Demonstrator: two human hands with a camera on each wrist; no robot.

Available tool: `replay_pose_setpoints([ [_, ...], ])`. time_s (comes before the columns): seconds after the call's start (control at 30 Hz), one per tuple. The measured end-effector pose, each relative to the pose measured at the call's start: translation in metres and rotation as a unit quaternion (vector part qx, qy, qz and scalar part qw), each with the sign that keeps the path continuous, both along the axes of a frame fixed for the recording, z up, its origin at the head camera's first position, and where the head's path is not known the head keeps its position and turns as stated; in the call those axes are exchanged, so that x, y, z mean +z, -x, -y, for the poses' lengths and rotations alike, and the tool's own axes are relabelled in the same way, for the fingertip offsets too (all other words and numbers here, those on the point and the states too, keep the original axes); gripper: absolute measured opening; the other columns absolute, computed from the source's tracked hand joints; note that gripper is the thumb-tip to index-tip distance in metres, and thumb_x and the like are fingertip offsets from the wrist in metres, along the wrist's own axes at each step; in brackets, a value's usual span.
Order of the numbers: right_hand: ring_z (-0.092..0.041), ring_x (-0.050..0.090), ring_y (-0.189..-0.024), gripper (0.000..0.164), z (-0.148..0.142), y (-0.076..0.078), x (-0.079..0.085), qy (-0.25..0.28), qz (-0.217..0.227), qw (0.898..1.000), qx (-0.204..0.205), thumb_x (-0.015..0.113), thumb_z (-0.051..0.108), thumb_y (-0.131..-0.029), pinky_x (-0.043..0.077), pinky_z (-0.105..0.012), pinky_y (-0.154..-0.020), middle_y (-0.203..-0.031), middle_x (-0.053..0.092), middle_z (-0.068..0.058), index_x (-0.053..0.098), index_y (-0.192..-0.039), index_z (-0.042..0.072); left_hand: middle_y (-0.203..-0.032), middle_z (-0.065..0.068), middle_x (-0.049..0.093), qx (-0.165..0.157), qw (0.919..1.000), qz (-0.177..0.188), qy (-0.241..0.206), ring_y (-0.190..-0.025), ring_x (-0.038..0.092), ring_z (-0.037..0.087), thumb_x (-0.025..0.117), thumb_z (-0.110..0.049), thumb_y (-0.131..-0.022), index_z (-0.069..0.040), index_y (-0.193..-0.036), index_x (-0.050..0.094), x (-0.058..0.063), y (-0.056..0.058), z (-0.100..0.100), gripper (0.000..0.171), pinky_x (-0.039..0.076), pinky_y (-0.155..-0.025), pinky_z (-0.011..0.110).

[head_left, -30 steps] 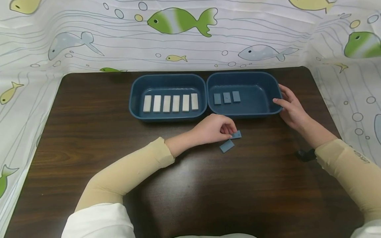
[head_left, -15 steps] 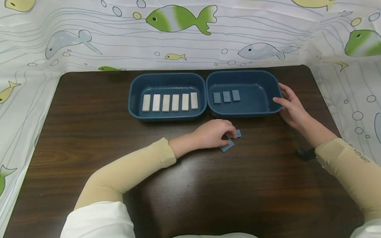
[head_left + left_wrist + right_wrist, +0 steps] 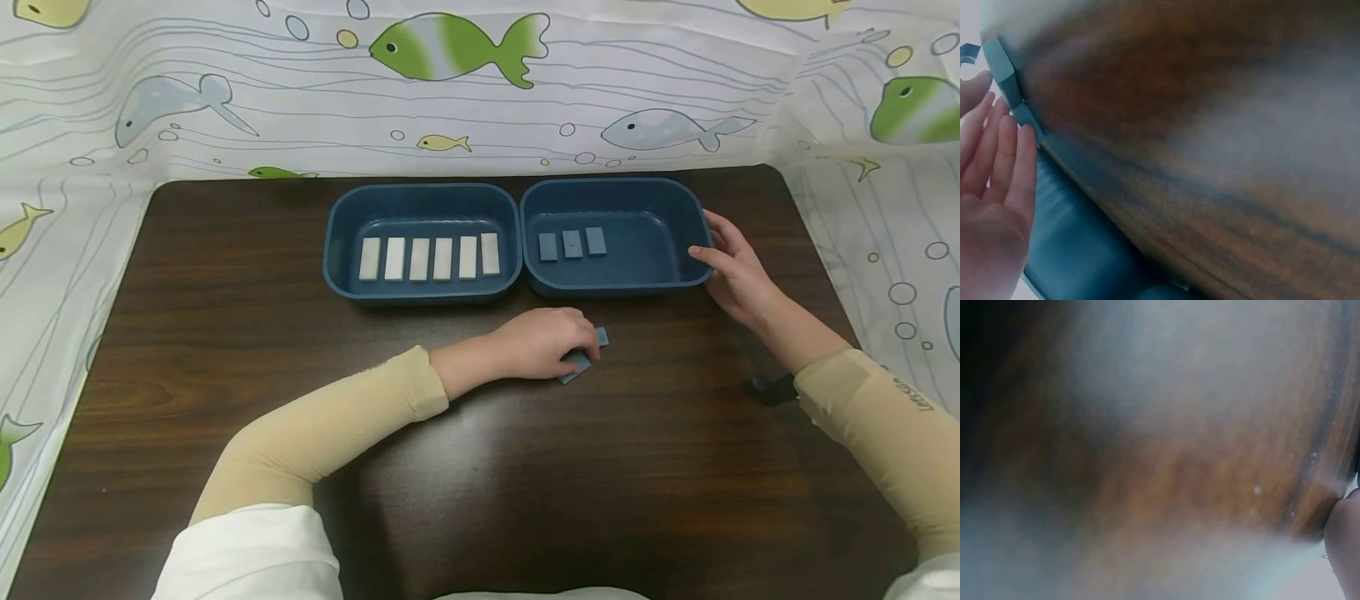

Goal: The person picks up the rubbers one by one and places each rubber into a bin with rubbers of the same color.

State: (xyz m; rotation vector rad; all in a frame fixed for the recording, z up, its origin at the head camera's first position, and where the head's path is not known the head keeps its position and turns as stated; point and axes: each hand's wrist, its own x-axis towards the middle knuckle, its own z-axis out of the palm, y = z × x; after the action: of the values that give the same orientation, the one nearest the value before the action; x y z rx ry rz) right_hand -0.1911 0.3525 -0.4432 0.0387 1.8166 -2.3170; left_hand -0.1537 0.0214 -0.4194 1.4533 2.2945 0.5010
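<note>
My left hand (image 3: 547, 343) is low over the table with thumb and fingertips at opposite sides of a small blue-grey rectangular block (image 3: 576, 367), pinching it. A second such block (image 3: 602, 336) lies just beyond the fingers, partly covered by them. In the left wrist view, the blue block (image 3: 1001, 62) shows at the fingertips of the left hand (image 3: 997, 187). My right hand (image 3: 738, 271) grips the right end of the right blue plastic bin (image 3: 615, 290), thumb over the rim, other fingers outside. Three blue blocks (image 3: 572, 244) stand in a row in that bin.
A matching blue bin (image 3: 423, 297) touches it on the left, holding a row of several white blocks (image 3: 419, 260). Both stand toward the back of the dark wooden table (image 3: 480, 467). A fish-print curtain (image 3: 300, 125) encloses the back and sides. A small black object (image 3: 771, 390) is near the right forearm.
My left hand has moved slightly toward me, from the farther blue block to the nearer one, and its fingers have closed about it. The right hand stays on the bin.
</note>
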Motion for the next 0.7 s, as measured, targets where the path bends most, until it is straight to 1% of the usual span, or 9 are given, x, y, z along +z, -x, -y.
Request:
replay_pose_setpoints([
  [0.27, -0.010, 0.058, -0.118, 0.050, 0.0013, 0.0000, 0.0001, 0.007, -0.003, 1.000, 0.001, 0.054, -0.004, -0.106, 0.057, -0.017, -0.089, -0.141, 0.048, 0.001, 0.048, -0.149, 0.020, -0.127, -0.005, 0.076, -0.016, 0.9998, -0.008, -0.003, -0.124, 0.061, 0.014, 0.073, -0.013, -0.101, -0.018, -0.123, 0.078, -0.0003, 0.0003, 0.0017, 0.023, 0.052, -0.108, 0.030],
  [0.57, -0.009, 0.059, -0.117, 0.049, 0.0018, 0.0002, 0.0003, 0.012, -0.006, 1.000, 0.004, 0.053, -0.004, -0.106, 0.057, -0.018, -0.088, -0.141, 0.048, 0.001, 0.048, -0.149, 0.020, -0.129, -0.005, 0.074, -0.012, 0.9998, -0.012, -0.005, -0.124, 0.060, 0.015, 0.073, -0.017, -0.102, -0.018, -0.124, 0.077, -0.0004, 0.0005, 0.0043, 0.023, 0.052, -0.107, 0.030],
  [0.7, -0.009, 0.060, -0.117, 0.049, 0.0012, 0.0000, -0.0001, 0.009, -0.005, 1.000, 0.003, 0.054, -0.004, -0.106, 0.057, -0.018, -0.088, -0.141, 0.047, 0.002, 0.048, -0.149, 0.021, -0.130, -0.004, 0.074, -0.009, 0.9998, -0.016, 0.000, -0.124, 0.060, 0.016, 0.074, -0.019, -0.102, -0.019, -0.125, 0.077, -0.0001, 0.0001, 0.0051, 0.023, 0.052, -0.108, 0.030],
])
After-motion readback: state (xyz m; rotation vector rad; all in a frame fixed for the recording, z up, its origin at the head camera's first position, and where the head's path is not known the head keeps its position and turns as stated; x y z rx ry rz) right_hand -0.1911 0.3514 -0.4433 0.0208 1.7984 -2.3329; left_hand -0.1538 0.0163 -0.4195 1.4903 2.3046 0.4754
